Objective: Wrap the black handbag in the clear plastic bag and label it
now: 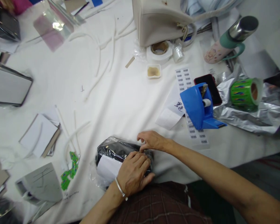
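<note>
A black item in clear plastic wrap (118, 146) lies at the table's near edge, with a white paper label (108, 168) on its left part. My left hand (135, 169), with a bracelet at the wrist, holds the package from above, its fingers together across the wrap and its thumb at the near side. Over the package's right end, my right hand (151, 140) has its fingers curled. A gap shows between its thumb and forefinger, and the thumb is close to or touching the wrap.
Right of my hands are a blue tape dispenser (196, 105), barcode labels (184, 79), a phone (211, 88) and a green sticker roll (241, 91). A handbag (163, 21) and flask (231, 40) stand behind. Leftward are a grey dispenser (44, 183) and green stickers (70, 171).
</note>
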Action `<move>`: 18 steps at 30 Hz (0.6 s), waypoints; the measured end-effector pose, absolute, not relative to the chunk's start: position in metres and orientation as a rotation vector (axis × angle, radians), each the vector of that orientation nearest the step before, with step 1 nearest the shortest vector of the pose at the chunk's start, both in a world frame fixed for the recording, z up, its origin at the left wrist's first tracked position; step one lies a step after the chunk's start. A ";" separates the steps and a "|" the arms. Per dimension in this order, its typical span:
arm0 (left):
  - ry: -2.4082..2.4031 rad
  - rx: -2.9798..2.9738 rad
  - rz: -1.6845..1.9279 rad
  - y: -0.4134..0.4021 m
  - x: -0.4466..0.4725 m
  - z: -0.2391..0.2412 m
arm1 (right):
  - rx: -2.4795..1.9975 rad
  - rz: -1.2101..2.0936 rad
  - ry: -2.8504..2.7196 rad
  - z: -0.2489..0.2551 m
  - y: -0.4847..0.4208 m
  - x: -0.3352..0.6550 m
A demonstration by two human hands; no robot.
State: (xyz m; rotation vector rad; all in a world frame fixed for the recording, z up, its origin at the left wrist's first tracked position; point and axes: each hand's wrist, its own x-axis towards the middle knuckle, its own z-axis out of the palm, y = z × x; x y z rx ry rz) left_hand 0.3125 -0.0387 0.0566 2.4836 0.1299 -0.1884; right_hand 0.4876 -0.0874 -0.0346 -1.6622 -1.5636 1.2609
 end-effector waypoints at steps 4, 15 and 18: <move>0.128 2.524 -0.120 -0.041 0.309 0.053 | -1.762 1.095 -1.474 -0.036 -0.091 0.461; 0.132 2.566 0.063 -0.037 0.311 0.058 | -2.325 -0.066 -0.522 0.048 -0.206 0.602; 0.096 2.596 0.142 -0.035 0.312 0.056 | -2.393 0.054 -0.316 0.051 -0.238 0.653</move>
